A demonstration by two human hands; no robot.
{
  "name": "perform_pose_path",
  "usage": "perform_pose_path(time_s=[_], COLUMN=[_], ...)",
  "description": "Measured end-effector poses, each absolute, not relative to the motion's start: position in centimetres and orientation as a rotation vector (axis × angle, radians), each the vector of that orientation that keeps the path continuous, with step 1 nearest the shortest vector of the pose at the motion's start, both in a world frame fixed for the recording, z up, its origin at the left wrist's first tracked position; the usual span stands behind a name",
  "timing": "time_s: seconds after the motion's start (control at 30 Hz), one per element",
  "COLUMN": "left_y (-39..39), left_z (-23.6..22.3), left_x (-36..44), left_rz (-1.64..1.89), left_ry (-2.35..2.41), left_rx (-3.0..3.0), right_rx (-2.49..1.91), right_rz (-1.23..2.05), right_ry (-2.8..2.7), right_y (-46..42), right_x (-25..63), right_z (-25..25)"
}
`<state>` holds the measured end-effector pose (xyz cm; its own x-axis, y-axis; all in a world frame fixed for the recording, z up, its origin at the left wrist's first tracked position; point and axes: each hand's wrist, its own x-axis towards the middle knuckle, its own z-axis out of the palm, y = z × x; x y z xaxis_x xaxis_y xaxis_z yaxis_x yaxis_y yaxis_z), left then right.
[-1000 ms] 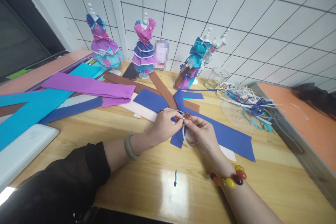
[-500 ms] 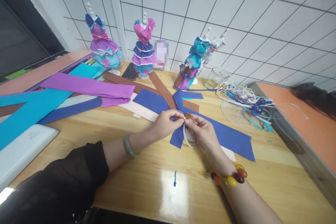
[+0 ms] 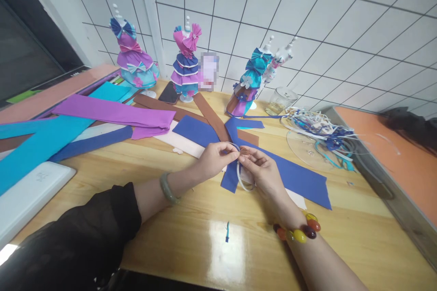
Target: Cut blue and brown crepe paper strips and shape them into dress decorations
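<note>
My left hand (image 3: 216, 161) and my right hand (image 3: 262, 170) meet fingertip to fingertip above the table, both closed in a pinch. Between them is a small brown fabric bow, now mostly hidden by the fingers. A thin white strip (image 3: 239, 178) runs from the pinch, curving over the left fingers and looping down below the right hand. Under the hands lie crossed blue fabric strips (image 3: 303, 175) and a brown strip (image 3: 213, 117). A pale pink strip (image 3: 187, 142) passes beneath the blue ones.
Small dress forms (image 3: 186, 63) in coloured fabric stand along the tiled wall. Purple fabric (image 3: 116, 111) and turquoise fabric (image 3: 51, 138) lie at left near a white device (image 3: 34, 198). At right are a glass cup (image 3: 282, 100) and a tangle of thin strips (image 3: 314, 122). A tiny scrap (image 3: 227, 232) lies in front.
The fingertips have drawn slightly closer together, and the brown bow, visible before, is now mostly covered by my fingers. The white loop has shifted slightly left. Nothing else has visibly moved.
</note>
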<state>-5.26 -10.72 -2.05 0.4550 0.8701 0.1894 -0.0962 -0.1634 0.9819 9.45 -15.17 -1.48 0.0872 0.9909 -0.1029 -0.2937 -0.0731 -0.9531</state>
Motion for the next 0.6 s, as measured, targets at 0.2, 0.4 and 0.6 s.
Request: perform_pose_path(time_s=[0.2, 0.4, 0.6], left_y=[-10.13, -9.80, -9.68], left_z=[-2.01, -2.05, -2.04], left_x=[-5.57, -5.67, -5.70], left_rz=[0.943, 0.893, 0.911], left_ry=[0.658, 0.609, 0.571], left_rx=[1.318, 1.166, 1.146], right_rx=[-1.158, -1.160, -1.209], right_rz=[1.265, 1.218, 1.219], right_ry=[-0.973, -0.996, -1.085], right_y=[-14.98, -15.03, -15.39], right_x=[9.76, 9.62, 9.27], right_z=[-1.60, -1.16, -0.82])
